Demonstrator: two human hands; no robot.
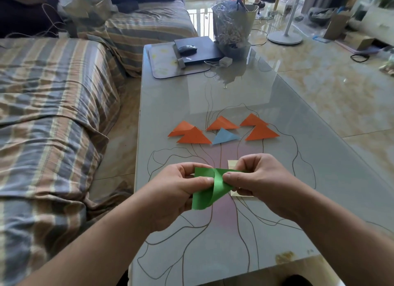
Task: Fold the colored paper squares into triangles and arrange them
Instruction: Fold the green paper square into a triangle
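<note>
A green paper square (210,187) is held above the glass table (298,179), bent over on itself with its upper part curling down. My left hand (177,189) pinches its left side and my right hand (258,179) pinches its right side, thumbs meeting near the middle. A pale yellow paper (232,164) lies flat on the table, mostly hidden under my right hand. Beyond my hands lie several folded orange triangles (195,137) in two rows, with one light blue triangle (225,136) in the middle.
A closed black laptop (204,51) with a mouse (187,49) sits on a mat at the table's far end, beside a bin (232,27) lined with a plastic bag. A striped sofa (53,115) runs along the left. A fan base (284,38) stands on the floor at the right.
</note>
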